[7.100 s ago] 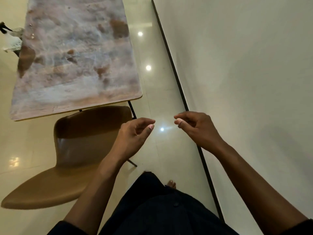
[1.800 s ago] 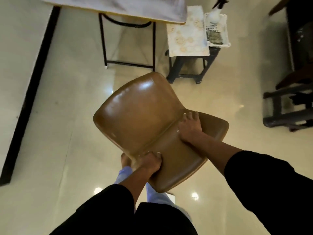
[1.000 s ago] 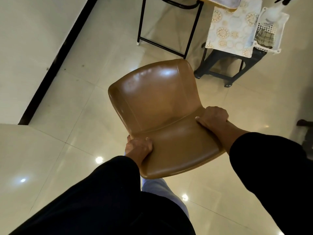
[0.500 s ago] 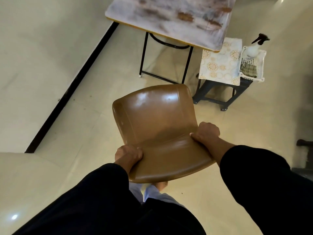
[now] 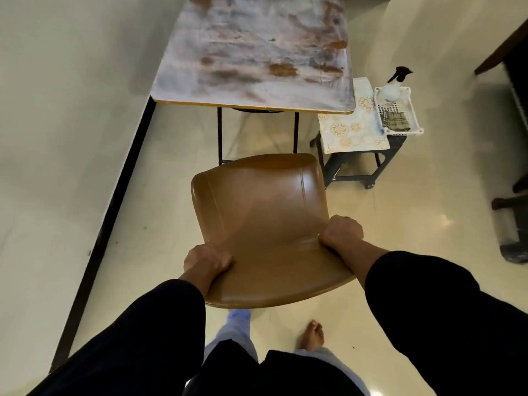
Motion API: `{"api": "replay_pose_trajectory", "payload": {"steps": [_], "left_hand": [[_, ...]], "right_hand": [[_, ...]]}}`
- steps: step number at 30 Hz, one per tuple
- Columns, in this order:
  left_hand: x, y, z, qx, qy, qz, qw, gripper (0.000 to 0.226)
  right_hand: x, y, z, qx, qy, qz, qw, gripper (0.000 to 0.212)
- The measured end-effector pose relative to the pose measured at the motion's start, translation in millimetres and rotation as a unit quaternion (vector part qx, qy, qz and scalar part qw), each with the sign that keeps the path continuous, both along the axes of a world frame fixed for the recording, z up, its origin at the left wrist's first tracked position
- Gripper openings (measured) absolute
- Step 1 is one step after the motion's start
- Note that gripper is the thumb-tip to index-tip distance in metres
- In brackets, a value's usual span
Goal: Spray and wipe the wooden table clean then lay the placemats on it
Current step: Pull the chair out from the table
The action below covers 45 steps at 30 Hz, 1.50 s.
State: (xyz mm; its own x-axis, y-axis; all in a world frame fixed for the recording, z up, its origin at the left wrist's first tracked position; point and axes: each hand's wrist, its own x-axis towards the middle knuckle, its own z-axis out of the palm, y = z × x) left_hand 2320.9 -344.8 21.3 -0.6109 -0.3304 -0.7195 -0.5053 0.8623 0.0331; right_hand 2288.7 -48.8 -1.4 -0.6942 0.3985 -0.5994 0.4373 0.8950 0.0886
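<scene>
1. Left hand (image 5: 207, 260) grips the left edge of the brown chair (image 5: 265, 224) where seat meets backrest, fingers curled round the rim.
2. Right hand (image 5: 341, 231) grips the opposite, right edge of the same chair, fingers curled round the rim. Both arms wear black sleeves.
3. Chair position: near the person, in front of the legs, with its far edge overlapping the near end of the wooden table (image 5: 254, 52) in the view. Whether the chair stands on the floor or is lifted cannot be told.
4. Table position: far centre, beside the left wall, on black metal legs. Its top is smeared whitish with brown patches.
5. Stool (image 5: 351, 167): dark, just right of the table's near right corner.
6. Placemats (image 5: 350, 127): pale with round gold motifs, lying flat on the stool top, partly under the table's corner in the view.
7. Container: a white perforated basket (image 5: 411, 110) rests on the right side of the stool.
8. Basket contents: a spray bottle (image 5: 391, 90) with a black trigger head stands upright at the far end; a folded checked cloth (image 5: 395, 121) lies at the near end.
</scene>
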Motion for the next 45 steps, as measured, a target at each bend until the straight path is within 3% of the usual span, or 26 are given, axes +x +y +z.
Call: {"api": "replay_pose_trajectory", "payload": {"steps": [9,15,22,34,42,45], "left_hand": [[-104.1,-78.4,-14.3,-0.032,0.004,-0.075,0.997,0.040],[-144.6,-98.4,-29.9,-0.040,0.002,-0.079,0.996,0.037],[-175.0,-102.5,-48.5,-0.042,0.003,-0.098,0.994,0.035],[-190.3,-102.2,-73.0,-0.058,0.004,-0.129,0.990,0.036],[-197.1,-104.2,-69.5,-0.060,-0.026,-0.140,0.988,0.037],[-193.9,-98.5,-64.6,-0.083,-0.028,-0.208,0.974,0.039]], "right_hand": [[-39.8,-75.2,-13.4,-0.023,-0.002,-0.077,0.997,0.018],[-70.6,-94.5,-18.3,-0.025,0.005,-0.074,0.997,0.027],[-93.0,-95.6,-35.1,-0.018,0.005,-0.108,0.994,0.015],[-105.7,-95.5,-54.5,-0.013,-0.001,-0.129,0.992,0.014],[-112.2,-103.9,-39.5,-0.055,-0.055,-0.070,0.995,0.020],[-112.6,-116.6,-26.2,-0.069,-0.060,0.006,0.996,0.031]]}}
